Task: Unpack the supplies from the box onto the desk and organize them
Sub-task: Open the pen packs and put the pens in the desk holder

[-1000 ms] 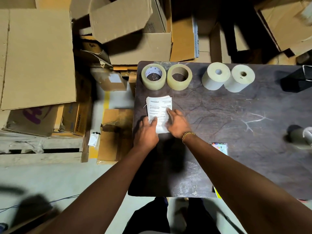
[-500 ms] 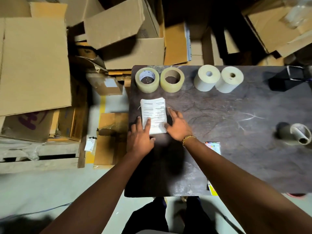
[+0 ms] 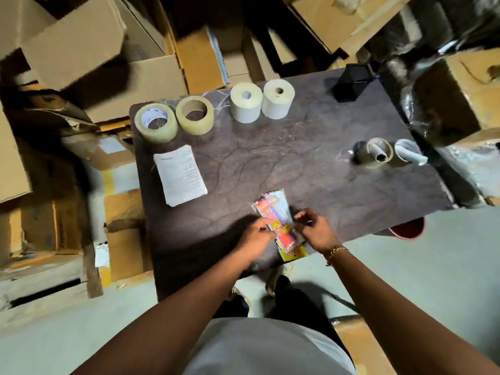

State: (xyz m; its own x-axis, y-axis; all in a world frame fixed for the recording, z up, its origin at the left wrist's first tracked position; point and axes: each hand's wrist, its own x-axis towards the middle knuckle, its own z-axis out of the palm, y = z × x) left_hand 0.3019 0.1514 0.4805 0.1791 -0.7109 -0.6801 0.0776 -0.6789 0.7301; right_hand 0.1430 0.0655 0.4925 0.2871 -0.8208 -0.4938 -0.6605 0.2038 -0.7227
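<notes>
Supplies packets (image 3: 276, 220), bright and glossy, lie at the tabletop (image 3: 297, 163) edge in the lower middle of the frame; our left hand (image 3: 257, 235) and right hand (image 3: 315, 230) pinch their sides. We should square them, then lay them beside the paper stack (image 3: 180, 174).

Left hand (image 3: 255, 235), right hand (image 3: 315, 230) pinching

Tape rolls (image 3: 174, 121) behind papers (image 3: 181, 178); packets (image 3: 276, 212), seemingly stacked, right.

Glossy plastic packets (image 3: 273, 209), matt paper sheets (image 3: 180, 177)
</notes>
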